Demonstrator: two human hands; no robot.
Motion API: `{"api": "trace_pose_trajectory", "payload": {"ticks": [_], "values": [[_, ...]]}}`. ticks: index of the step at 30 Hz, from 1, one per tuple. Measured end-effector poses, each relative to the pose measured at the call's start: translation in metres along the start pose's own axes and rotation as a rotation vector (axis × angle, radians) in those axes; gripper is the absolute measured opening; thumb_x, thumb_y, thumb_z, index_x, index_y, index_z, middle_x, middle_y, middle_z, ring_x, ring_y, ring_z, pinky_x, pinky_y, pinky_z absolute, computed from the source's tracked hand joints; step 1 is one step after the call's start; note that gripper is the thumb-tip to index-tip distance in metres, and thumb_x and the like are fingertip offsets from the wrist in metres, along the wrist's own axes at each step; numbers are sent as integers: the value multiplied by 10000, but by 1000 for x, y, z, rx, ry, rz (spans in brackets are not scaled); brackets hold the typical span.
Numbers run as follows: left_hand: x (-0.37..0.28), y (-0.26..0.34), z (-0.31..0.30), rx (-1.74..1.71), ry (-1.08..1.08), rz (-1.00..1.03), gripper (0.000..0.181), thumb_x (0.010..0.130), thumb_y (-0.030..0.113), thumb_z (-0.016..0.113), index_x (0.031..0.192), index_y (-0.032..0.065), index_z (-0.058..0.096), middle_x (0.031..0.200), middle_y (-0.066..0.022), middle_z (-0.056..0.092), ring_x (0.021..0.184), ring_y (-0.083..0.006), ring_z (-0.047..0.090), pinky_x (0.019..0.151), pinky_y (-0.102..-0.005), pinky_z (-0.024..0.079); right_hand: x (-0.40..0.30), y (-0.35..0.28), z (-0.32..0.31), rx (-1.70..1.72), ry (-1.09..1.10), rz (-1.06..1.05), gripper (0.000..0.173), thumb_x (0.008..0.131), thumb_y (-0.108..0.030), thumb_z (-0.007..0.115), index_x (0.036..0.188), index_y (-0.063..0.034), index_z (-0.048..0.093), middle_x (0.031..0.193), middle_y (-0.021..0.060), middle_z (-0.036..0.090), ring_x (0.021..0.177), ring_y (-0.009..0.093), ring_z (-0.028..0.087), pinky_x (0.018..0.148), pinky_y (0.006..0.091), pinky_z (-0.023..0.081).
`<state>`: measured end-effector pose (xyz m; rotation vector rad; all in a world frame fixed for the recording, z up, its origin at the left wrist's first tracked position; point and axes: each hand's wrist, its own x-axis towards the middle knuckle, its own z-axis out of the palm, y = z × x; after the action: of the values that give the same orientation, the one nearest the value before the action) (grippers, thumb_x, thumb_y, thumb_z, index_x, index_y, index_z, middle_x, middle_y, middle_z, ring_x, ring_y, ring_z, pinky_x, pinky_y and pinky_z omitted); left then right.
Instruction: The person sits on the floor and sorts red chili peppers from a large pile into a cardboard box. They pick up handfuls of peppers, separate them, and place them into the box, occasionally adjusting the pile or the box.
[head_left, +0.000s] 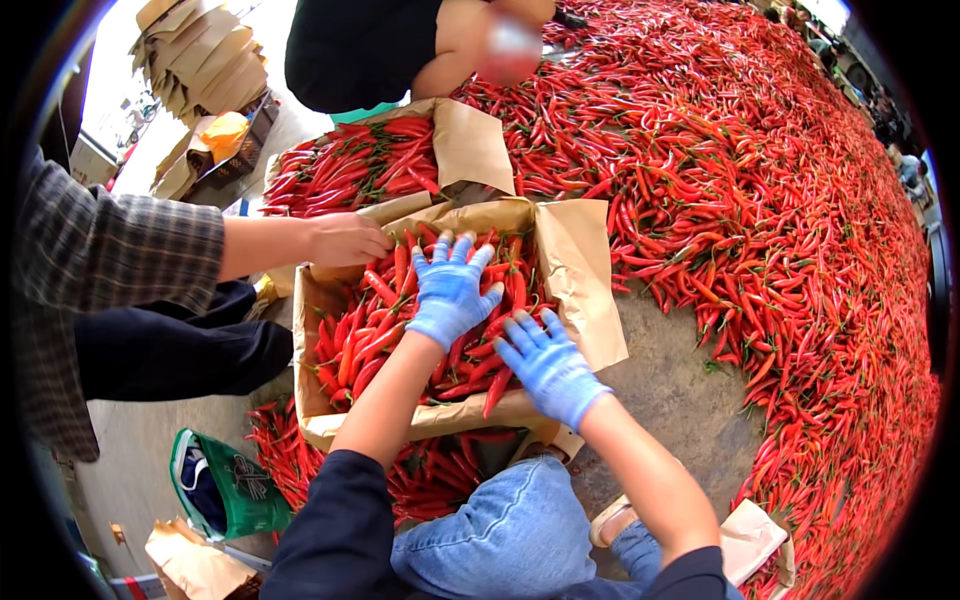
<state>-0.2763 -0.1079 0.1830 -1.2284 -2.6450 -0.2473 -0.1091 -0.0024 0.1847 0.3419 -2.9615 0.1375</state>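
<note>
Before me stands a box lined with brown kraft paper (480, 412), filled with red chili peppers (367, 337). My left hand (454, 289), in a blue knit glove with pale fingertips, lies palm down on the peppers with fingers spread. Nearer the box's right side, my right hand (551, 367) in a matching glove touches the peppers with its fingertips, fingers slightly apart. A paper flap (585, 277) folds outward over the right wall. From the left, another person's bare hand (349, 238) reaches to the box's far left corner.
A second paper-lined box of peppers (352, 165) stands behind, near a crouching person (367, 52). A huge pepper heap (787, 225) covers the floor to the right. At left are stacked kraft papers (202, 56), a plastic crate (236, 154) and a green bag (244, 487).
</note>
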Motion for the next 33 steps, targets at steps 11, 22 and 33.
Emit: {"api": "trace_pose_trajectory", "payload": {"ticks": [11, 22, 33], "values": [[-61, -65, -14, -122, -163, 105, 406, 664, 291, 631, 1038, 145, 567, 1120, -167, 512, 1104, -397, 437, 942, -493, 363, 55, -17, 27, 145, -212, -82, 474, 672, -383, 668, 1050, -124, 546, 995, 113, 578, 964, 280, 551, 912, 450, 359], [-105, -82, -22, -84, -76, -122, 319, 626, 174, 637, 941, 147, 597, 895, -159, 580, 776, -348, 567, 670, -456, 466, 36, -15, 44, 221, 108, -145, 314, 680, -296, 664, 914, -111, 564, 847, 114, 560, 789, 294, 554, 696, 399, 431], [-156, -110, -21, 78, -101, -234, 526, 689, 174, 624, 1201, 166, 504, 1059, -155, 507, 990, -359, 482, 917, -475, 355, 125, 14, 15, 235, 235, 12, 506, 696, -378, 685, 1100, -109, 543, 887, 112, 541, 833, 281, 539, 750, 417, 410]]}}
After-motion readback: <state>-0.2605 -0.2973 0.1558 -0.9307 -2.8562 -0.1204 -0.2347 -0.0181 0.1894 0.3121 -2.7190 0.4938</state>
